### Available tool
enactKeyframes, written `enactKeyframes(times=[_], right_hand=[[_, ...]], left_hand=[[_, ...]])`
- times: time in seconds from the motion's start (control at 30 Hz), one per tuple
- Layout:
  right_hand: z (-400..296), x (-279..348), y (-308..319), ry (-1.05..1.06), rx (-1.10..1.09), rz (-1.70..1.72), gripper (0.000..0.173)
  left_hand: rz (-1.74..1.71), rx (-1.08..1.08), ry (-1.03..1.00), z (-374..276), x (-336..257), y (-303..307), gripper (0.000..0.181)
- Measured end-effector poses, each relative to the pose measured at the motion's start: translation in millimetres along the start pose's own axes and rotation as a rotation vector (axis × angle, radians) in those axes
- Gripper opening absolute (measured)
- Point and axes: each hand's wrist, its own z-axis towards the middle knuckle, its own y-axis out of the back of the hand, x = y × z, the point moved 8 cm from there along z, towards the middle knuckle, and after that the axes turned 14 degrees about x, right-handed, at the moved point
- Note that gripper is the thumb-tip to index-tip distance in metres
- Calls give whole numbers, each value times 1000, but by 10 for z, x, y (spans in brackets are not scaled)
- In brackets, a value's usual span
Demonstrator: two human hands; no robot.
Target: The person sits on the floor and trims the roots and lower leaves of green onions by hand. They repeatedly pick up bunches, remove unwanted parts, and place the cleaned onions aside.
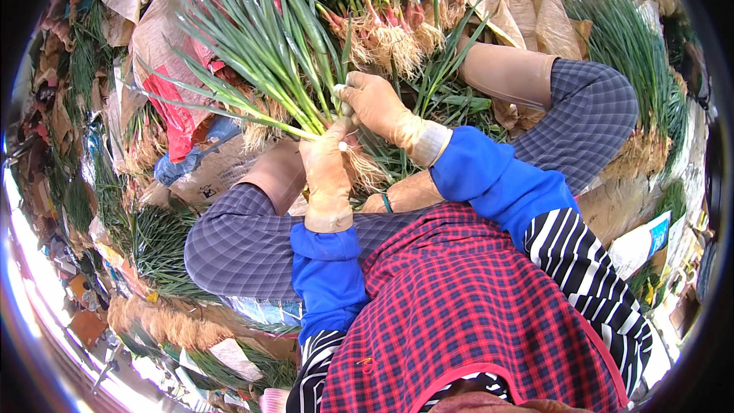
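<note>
My left hand [328, 175], in a tan glove, grips a bunch of green onions [281, 80] near its base. The leaves fan up and to the left, and pale roots [362, 165] hang out to the right below the fingers. Just right of it, my right hand [375, 106], also gloved, has its thumb and fingertips at the stems of the same bunch; whether it pinches a stem is hidden. A pile of green onions with reddish bulbs and bushy roots [390, 40] lies beyond my hands.
Loose green leaves [459, 106] lie between my crossed legs. More green onions [625, 51] are heaped at the right, and others [166, 246] lie at the left. A red and pale plastic sack [172, 109], a printed cardboard piece [215, 175] and tan sacking [545, 17] are spread around.
</note>
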Motion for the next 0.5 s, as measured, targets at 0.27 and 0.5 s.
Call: enactKeyframes(times=[0.27,0.5], right_hand=[[-32,-45,-10,-57,16,750,16],[-370,231,1334,232,-316,579,13]], left_hand=[[-221,150,50,-8,-6,-56,14],[-353,238,21,-77,-70,-71,17]])
